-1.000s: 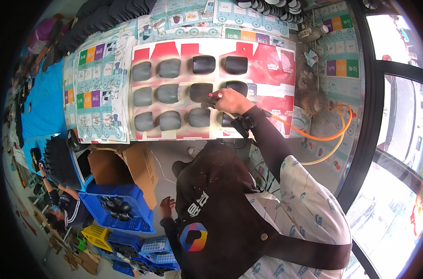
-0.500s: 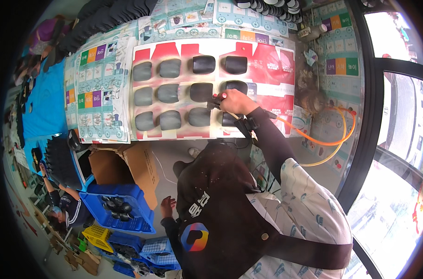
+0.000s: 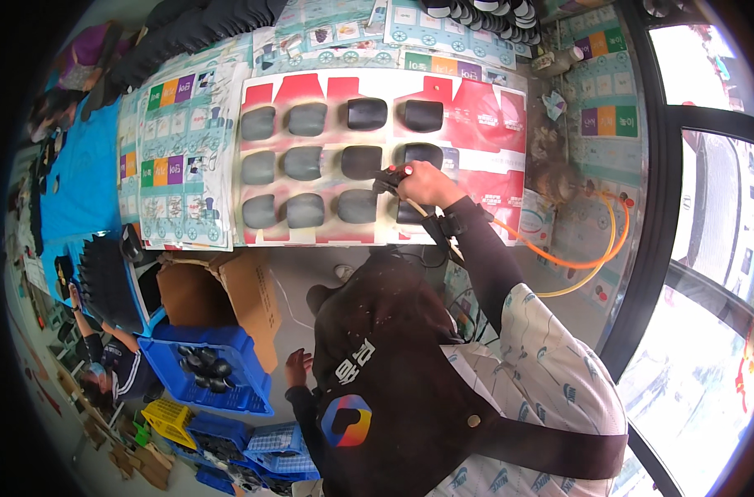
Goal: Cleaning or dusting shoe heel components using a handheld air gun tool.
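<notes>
A long table point(image 3: 493, 273) covered with printed paper sheets point(image 3: 178, 166) is seen across the far part of the scene, and beyond it, at the right, a dark window frame point(image 3: 667, 207) is bent by the lens. On the middle of the table a red and white sheet point(image 3: 485, 108) is laid, and on it dark rounded pieces point(image 3: 309, 118) are set out in three rows of four, each apart from its neighbours. The left pieces look grey and dull, while the right ones look blacker.

Nearer, a dark apron point(image 3: 393, 389) with a round coloured patch is worn over a pale patterned shirt. To the near left of the table an open cardboard box point(image 3: 228, 290) is stood, and just near it a blue crate point(image 3: 228, 373) holding small black parts is placed, with more blue and yellow crates below.

An orange hose point(image 3: 576, 257) is looped over the right end of the table and is led toward the right hand point(image 3: 422, 184). That hand is stretched out over the right column of pieces and is closed around a small spray tool point(image 3: 391, 178), whose dark nozzle is pointed left, between the middle-row pieces. The fingers are wrapped about the tool with a red-tipped part showing at the top.

The left hand point(image 3: 296, 367) is hung low beside the apron, near the blue crate, with its fingers loosely spread and nothing held in it.
</notes>
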`<state>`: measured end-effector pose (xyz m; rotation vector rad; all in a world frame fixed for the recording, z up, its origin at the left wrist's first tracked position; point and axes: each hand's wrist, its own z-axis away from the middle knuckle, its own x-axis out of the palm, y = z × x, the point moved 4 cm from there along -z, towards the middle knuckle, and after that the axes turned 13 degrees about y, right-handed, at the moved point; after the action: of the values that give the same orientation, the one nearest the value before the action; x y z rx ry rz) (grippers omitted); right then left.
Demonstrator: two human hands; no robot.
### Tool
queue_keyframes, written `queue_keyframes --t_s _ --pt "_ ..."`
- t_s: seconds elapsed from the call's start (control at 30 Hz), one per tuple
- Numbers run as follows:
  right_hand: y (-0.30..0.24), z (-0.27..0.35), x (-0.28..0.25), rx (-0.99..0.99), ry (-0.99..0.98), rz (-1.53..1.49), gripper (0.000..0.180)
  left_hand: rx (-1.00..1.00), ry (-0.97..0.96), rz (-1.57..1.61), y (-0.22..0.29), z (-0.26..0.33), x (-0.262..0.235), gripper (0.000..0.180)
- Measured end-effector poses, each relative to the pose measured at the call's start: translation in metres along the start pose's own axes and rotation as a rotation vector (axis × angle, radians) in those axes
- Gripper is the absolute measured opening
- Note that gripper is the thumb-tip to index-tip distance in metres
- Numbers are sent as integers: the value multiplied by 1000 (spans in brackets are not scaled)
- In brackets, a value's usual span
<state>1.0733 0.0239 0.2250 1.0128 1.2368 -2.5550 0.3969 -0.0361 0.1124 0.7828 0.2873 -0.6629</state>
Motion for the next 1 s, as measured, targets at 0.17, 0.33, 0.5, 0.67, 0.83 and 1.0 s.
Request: queue_keyframes --t_s 0.17,0.33,0.5,0.67,0.83,1.0 --pt "12 3 4 103 -120 -15 19 -115 21 68 2 1 3 30" --pt "14 1 3 95 -44 -17 20 -179 24 121 -4 3 3 30" --pt "14 5 4 92 -17 -101 18 -77 29 62 -14 2 4 30" --pt "4 10 1 79 -93 4 17 149 -38 38 -35 -9 0 31" --pt "6 19 6 67 1 -49 17 125 -9 42 -36 -17 -6 32" --pt "-6 34 6 44 -17 -2 18 138 1 16 -51 -19 -24 32"
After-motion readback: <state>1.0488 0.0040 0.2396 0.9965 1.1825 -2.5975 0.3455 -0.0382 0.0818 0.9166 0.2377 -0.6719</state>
